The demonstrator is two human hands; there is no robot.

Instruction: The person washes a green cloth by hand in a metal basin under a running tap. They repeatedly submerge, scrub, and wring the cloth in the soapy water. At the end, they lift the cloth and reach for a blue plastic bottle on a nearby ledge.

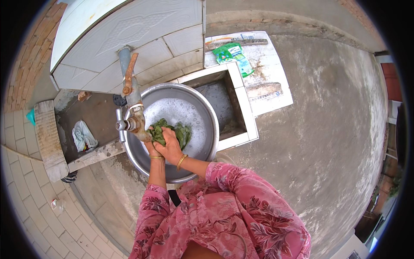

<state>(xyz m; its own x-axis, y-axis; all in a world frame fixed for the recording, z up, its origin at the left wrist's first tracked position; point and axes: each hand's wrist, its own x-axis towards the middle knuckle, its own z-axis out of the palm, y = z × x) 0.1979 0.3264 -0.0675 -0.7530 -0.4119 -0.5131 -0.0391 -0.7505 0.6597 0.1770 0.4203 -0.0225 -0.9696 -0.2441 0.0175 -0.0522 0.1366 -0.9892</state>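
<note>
A bunched, wet green cloth lies partly in the sudsy water of a large round metal basin. My right hand presses over the cloth's near side, its fingers bent into the folds. Just left of it, my left hand grips the cloth from the other side, with its fingers partly hidden behind the tap. Both wrists wear gold-coloured bangles. Over the basin's left part hangs a rusty metal tap with a silver cross handle, close above my left hand.
A rusty lever valve sits on the pipe from the tiled wall. Right of the basin is a tile-edged concrete sink. A green plastic packet lies on a white sheet. A whitish plastic bag lies in the left trough.
</note>
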